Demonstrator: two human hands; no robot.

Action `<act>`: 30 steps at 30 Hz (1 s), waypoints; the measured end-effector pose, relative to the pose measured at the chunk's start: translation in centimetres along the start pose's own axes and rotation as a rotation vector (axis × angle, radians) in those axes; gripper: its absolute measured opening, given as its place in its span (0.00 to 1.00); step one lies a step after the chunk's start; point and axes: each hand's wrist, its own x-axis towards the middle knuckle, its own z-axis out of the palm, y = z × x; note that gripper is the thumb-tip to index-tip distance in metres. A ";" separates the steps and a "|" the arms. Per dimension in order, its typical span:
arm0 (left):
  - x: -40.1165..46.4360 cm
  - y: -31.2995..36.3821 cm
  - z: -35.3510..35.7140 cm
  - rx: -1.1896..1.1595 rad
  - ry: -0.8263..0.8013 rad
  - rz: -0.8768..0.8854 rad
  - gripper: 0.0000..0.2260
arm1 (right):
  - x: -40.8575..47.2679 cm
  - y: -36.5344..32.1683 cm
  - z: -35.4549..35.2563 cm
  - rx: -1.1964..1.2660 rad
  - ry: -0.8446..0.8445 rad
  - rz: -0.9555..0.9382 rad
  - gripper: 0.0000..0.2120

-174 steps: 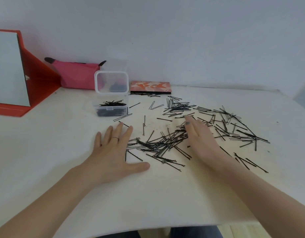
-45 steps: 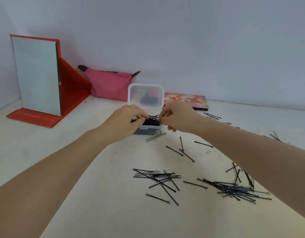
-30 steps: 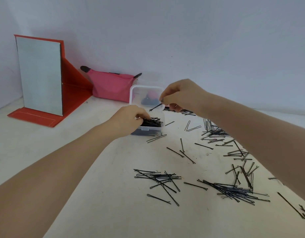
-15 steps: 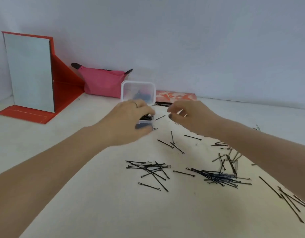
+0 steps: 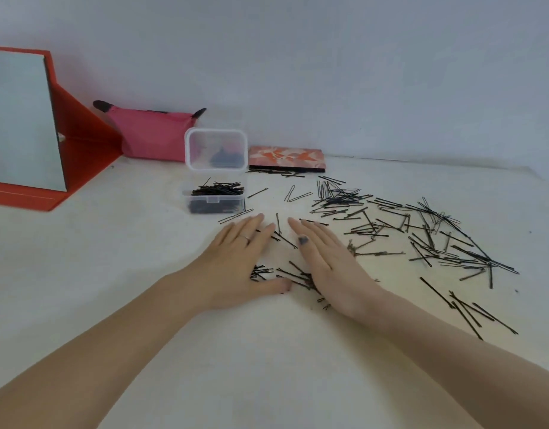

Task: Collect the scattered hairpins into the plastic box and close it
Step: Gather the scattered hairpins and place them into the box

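both my forearms are bare, with no sleeves in view. my left hand [image 5: 233, 267] carries one thin, plain ring [image 5: 244, 238] on the ring finger. my right hand [image 5: 335, 267] wears dark polish on the thumbnail [image 5: 303, 240], chipped at the edges.

**No legible writing in view**

Nothing readable appeared on any surface in the head view. The flat case [image 5: 286, 158] at twelve o'clock carried only an orange-and-white floral pattern, with no letters or numbers. The clear plastic box [image 5: 216, 193], at about eleven o'clock from the hands, bore no label, brand or sign that could be made out, and neither did its raised lid [image 5: 216, 149]. The pink pouch [image 5: 152, 136] and the red-framed mirror [image 5: 24, 122] at ten o'clock were likewise plain, without print.
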 end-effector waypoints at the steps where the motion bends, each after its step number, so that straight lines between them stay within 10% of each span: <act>1: 0.6 0.7 0.2 -0.018 0.019 0.021 0.47 | 0.1 -0.7 0.2 0.123 0.027 -0.001 0.22; 5: 1.1 1.5 -0.1 -0.109 0.018 0.042 0.46 | 0.6 -1.0 -1.6 0.406 0.181 0.062 0.19; 15: -0.8 0.9 0.1 -0.027 -0.031 -0.005 0.54 | -0.6 2.8 -1.3 -0.262 0.136 0.093 0.23; 23: 0.6 2.2 0.6 -0.180 0.161 0.053 0.46 | 0.9 -0.1 -0.6 0.457 0.144 0.096 0.18; 30: -1.5 5.4 0.6 -0.213 0.029 -0.104 0.57 | 1.0 3.0 -2.9 0.055 -0.035 0.050 0.21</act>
